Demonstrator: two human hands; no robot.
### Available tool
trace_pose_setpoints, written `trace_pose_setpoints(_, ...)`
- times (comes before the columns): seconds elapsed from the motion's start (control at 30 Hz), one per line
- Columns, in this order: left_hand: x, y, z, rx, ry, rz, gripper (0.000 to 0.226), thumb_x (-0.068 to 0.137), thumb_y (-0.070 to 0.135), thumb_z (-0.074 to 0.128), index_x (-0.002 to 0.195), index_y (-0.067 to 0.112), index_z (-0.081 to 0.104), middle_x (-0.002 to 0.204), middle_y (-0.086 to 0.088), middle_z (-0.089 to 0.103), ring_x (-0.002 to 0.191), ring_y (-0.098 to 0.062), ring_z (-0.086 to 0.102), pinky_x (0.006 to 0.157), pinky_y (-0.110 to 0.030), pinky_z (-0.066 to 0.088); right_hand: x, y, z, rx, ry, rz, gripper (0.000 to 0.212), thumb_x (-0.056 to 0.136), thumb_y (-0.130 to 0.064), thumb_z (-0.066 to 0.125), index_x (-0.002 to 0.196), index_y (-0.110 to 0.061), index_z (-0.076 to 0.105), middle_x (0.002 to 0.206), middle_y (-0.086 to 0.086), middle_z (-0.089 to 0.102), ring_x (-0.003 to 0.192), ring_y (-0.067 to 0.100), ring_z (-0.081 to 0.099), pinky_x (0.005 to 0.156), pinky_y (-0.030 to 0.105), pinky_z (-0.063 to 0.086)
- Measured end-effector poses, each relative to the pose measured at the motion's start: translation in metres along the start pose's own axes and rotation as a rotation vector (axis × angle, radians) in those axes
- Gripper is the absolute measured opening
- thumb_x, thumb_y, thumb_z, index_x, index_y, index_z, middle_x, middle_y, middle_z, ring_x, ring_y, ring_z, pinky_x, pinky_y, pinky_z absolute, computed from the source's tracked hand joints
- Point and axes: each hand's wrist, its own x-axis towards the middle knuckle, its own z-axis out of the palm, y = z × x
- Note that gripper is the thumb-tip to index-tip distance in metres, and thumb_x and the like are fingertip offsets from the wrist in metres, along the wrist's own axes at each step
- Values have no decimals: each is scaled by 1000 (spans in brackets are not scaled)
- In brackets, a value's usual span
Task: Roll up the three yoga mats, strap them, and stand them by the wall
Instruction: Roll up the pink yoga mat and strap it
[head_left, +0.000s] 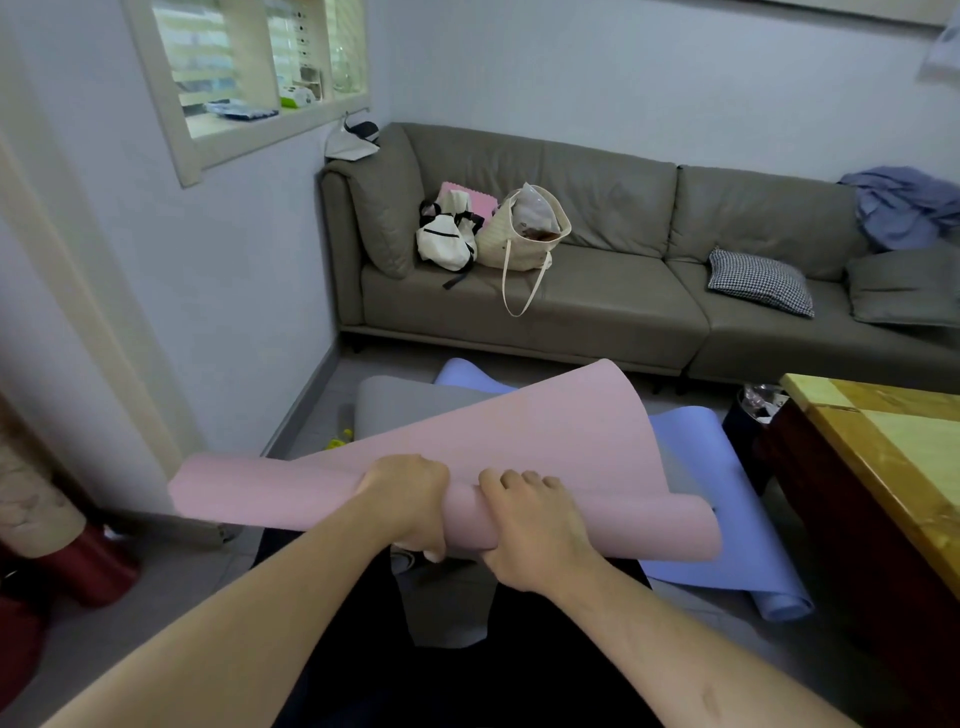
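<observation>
— Fingers first: what are yours doing?

— Fingers (511, 480) of my right hand (535, 535) curl over the top of the pink mat (519, 436), and my left hand (410, 501) wraps round the same roll just beside it. Both are clenched on it, nearly touching each other.

— Which way does that mat run?

— Its rolled part lies crosswise in front of me, long axis left to right, held up off the floor. The loose end rises away from me toward the sofa (597, 306).

— And the other mats?

— Below it on the floor lie the grey mat (400, 410) and the blue mat (737, 525), overlapping; the blue one's near end curls into a small roll by the wooden worktop (883, 436).

— Any containers?

— On the sofa a cream tote bag (511, 241) stands open with a clear plastic bag showing inside; a white backpack (444, 244) leans against it. A dark bin (753, 415) beside the worktop holds some rubbish I cannot make out.
</observation>
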Motion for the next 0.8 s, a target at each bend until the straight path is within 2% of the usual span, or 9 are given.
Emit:
trace_pose_setpoints(0.17,4,-4,-10,-29,-151,13,54,57,48,87,100,22,65,88,1,70,81,-20,67,65,-29,51,-6,-5,4,-29,6,-3,60,56,-41,84,103,-19,53,87,3,63,76,30,62,68,41,47)
trace_pose_setpoints(0.23,5,-3,-5,-39,-141,8,58,57,49,87,104,23,64,93,1,70,84,-21,67,70,-31,54,-5,-5,5,-43,-13,0,61,55,-40,84,102,-18,53,85,4,63,74,31,62,67,41,46)
trace_pose_setpoints(0.3,1,0,7,-25,-39,0,62,59,49,84,109,24,59,99,1,69,90,-23,67,79,-34,55,-2,-4,2,-57,-54,-1,59,58,-39,83,104,-19,53,88,5,65,77,32,64,67,41,43)
trace_pose_setpoints(0.43,-12,8,45,73,270,-27,64,72,43,75,125,21,47,119,-3,58,109,-29,60,91,-43,42,6,-2,-5,-40,-71,-24,55,72,-44,80,112,-21,50,99,5,67,88,31,66,67,39,36)
trace_pose_setpoints(0.5,-15,11,57,77,384,-33,62,63,33,80,117,18,54,108,-5,63,98,-31,61,87,-44,44,9,-2,-8,-17,-80,-24,56,74,-49,81,110,-22,48,98,4,68,86,31,67,65,38,35)
trace_pose_setpoints(0.6,-15,12,65,56,489,-33,68,31,18,87,92,14,59,79,-8,60,70,-32,58,70,-44,49,14,1,-15,21,-137,-19,56,72,-48,80,109,-22,48,98,4,69,87,32,69,66,37,38)
trace_pose_setpoints(0.67,-13,11,69,60,523,-35,69,27,15,87,89,13,58,77,-9,58,67,-33,56,69,-44,48,18,3,-22,36,-179,-15,55,70,-49,80,109,-22,50,99,2,69,89,31,70,67,36,41)
trace_pose_setpoints(0.73,-13,10,64,55,475,-32,70,33,19,89,95,14,57,82,-8,60,73,-32,58,72,-44,50,23,4,-29,47,-236,-16,56,69,-47,80,111,-22,53,101,1,69,92,30,69,69,35,42)
trace_pose_setpoints(0.8,-13,11,51,80,388,-36,63,59,27,85,113,17,54,102,-6,64,94,-31,62,85,-42,47,26,4,-36,62,-290,-12,59,67,-47,83,113,-22,54,103,1,69,93,30,68,69,34,42)
